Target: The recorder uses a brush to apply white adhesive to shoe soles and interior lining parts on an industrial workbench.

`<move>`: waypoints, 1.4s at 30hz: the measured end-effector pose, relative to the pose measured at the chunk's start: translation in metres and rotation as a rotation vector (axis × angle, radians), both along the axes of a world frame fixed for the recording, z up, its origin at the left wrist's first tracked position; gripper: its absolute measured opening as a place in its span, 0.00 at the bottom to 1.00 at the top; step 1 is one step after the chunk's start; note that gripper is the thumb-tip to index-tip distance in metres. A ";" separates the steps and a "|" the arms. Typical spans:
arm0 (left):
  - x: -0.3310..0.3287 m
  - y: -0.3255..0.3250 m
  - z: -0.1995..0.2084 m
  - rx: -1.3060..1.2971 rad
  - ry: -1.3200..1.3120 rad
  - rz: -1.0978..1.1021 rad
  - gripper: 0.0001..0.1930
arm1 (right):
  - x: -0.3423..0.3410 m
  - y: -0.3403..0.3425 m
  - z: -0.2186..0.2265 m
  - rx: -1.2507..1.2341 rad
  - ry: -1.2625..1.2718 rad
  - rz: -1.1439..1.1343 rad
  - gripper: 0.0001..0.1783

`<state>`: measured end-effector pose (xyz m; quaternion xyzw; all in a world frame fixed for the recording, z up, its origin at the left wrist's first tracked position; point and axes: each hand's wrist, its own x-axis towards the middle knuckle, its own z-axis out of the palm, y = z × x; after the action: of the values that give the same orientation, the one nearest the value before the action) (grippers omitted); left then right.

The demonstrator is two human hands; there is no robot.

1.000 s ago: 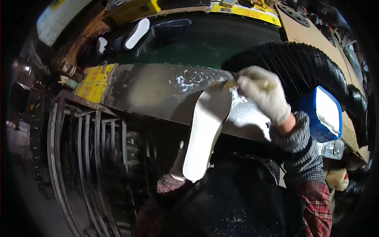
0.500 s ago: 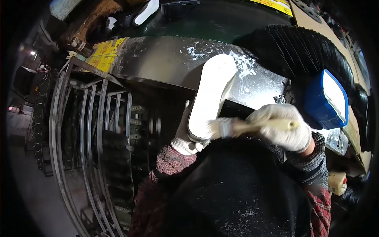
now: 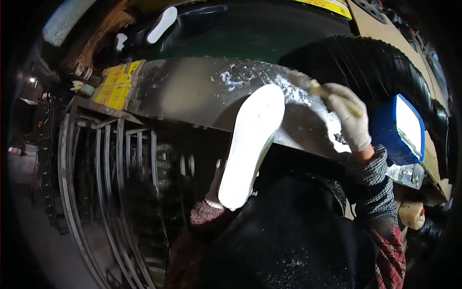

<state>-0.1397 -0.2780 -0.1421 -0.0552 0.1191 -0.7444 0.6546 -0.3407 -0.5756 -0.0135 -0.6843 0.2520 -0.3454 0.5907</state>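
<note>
Head view: my right hand (image 3: 349,115), gripping the brush (image 3: 315,88), has moved beyond the sole (image 3: 252,139); my left hand (image 3: 214,189), mostly hidden, holds its near end.

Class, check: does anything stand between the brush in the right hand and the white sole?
Nothing visible does. The right hand holds the brush up and right of the white sole, with only metal bench showing in the gap. The left hand holds the sole at its lower left, out of the way.
</note>
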 end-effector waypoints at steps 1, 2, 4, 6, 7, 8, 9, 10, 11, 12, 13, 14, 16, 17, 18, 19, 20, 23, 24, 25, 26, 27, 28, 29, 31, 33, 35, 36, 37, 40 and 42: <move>0.003 0.004 -0.004 -0.005 -0.045 -0.006 0.42 | 0.007 0.011 0.001 -0.142 0.033 0.083 0.14; 0.006 0.006 -0.007 -0.060 -0.160 -0.014 0.43 | 0.010 0.023 0.015 -0.533 0.125 0.158 0.16; 0.008 0.006 -0.008 -0.033 -0.390 0.048 0.43 | 0.004 0.052 0.031 -0.900 0.172 0.269 0.19; 0.003 0.000 0.008 0.156 -0.637 0.159 0.43 | -0.004 0.069 0.037 -0.870 0.118 0.330 0.20; 0.005 -0.005 0.016 0.169 -0.682 0.166 0.41 | -0.005 0.072 0.040 -0.862 0.108 0.353 0.20; 0.011 -0.015 0.022 0.143 -0.675 0.160 0.40 | -0.002 0.072 0.035 -0.891 0.107 0.329 0.19; 0.017 -0.025 0.034 0.116 -0.663 0.136 0.38 | 0.002 0.076 0.039 -0.901 0.070 0.327 0.18; 0.028 -0.035 0.047 0.115 -0.640 0.113 0.36 | 0.005 0.078 0.045 -0.870 0.093 0.440 0.18; 0.039 -0.047 0.068 0.177 -0.519 0.046 0.35 | 0.004 0.078 0.051 -0.837 0.113 0.550 0.17; 0.051 -0.059 0.090 0.248 -0.394 -0.013 0.34 | 0.002 0.078 0.048 -0.869 0.026 0.476 0.17; 0.058 -0.081 0.100 0.425 -0.545 0.112 0.31 | -0.004 0.073 0.050 -0.854 0.024 0.417 0.17; 0.066 -0.102 0.110 0.621 -0.717 0.211 0.29 | -0.014 0.066 0.053 -0.839 0.025 0.356 0.17; 0.099 -0.127 0.112 0.543 -0.840 0.269 0.27 | -0.034 0.053 0.050 -0.796 -0.002 0.226 0.18; 0.102 -0.142 0.119 0.457 -0.775 0.359 0.26 | -0.045 0.048 0.052 -0.770 -0.003 0.176 0.18; 0.101 -0.151 0.130 0.584 -0.642 0.480 0.29 | -0.060 0.045 0.051 -0.693 0.027 0.148 0.17; 0.120 -0.154 0.123 0.521 -0.598 0.529 0.34 | -0.076 0.044 0.048 -0.622 0.058 0.122 0.16; 0.107 -0.177 0.128 0.547 -0.781 0.563 0.36 | -0.093 0.042 0.046 -0.545 0.015 0.069 0.15; 0.079 -0.246 0.138 0.383 -1.265 0.322 0.41 | -0.137 0.046 0.032 -0.295 -0.003 -0.055 0.13; 0.067 -0.270 0.138 0.387 -1.354 0.239 0.37 | -0.144 0.048 0.034 -0.272 -0.038 -0.064 0.13; 0.048 -0.306 0.127 0.403 -1.357 0.114 0.39 | -0.153 0.050 0.034 -0.250 -0.047 -0.107 0.13; 0.038 -0.325 0.128 0.478 -1.331 0.030 0.37 | -0.157 0.048 0.038 -0.360 -0.057 -0.095 0.14; 0.032 -0.341 0.129 0.554 -1.307 -0.054 0.36 | -0.166 0.048 0.048 -0.414 -0.007 -0.059 0.14; 0.037 -0.345 0.129 0.434 -1.260 -0.245 0.30 | -0.170 0.049 0.047 -0.435 -0.035 -0.064 0.15; 0.021 -0.353 0.129 0.446 -1.353 -0.249 0.23 | -0.179 0.051 0.041 -0.447 -0.032 -0.099 0.15; 0.023 -0.359 0.128 0.543 -1.276 -0.264 0.19 | -0.194 0.052 0.044 -0.454 -0.077 -0.143 0.15; 0.011 -0.342 0.136 0.566 -1.118 -0.139 0.16 | -0.217 0.047 0.050 -0.495 -0.044 -0.197 0.15; -0.001 -0.304 0.163 0.559 -1.231 0.266 0.19 | -0.235 0.043 0.073 -0.554 -0.097 -0.387 0.14; -0.002 -0.281 0.181 0.589 -1.072 0.423 0.20 | -0.244 0.040 0.067 -0.355 -0.157 -0.512 0.15; -0.005 -0.263 0.187 0.613 -0.900 0.557 0.21 | -0.249 0.035 0.077 -0.372 -0.214 -0.657 0.16; 0.103 -0.172 0.107 -0.041 -0.888 0.500 0.22 | -0.254 0.005 0.094 -0.575 0.148 -0.819 0.15; 0.105 -0.115 0.088 0.295 -0.998 0.473 0.20 | -0.249 -0.008 0.091 -0.544 0.262 -0.789 0.14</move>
<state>-0.0344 -0.3931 -0.0540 0.3701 -0.1174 -0.4890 0.7811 -0.5894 -0.5839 0.0779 -0.7038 0.4646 -0.5070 0.1783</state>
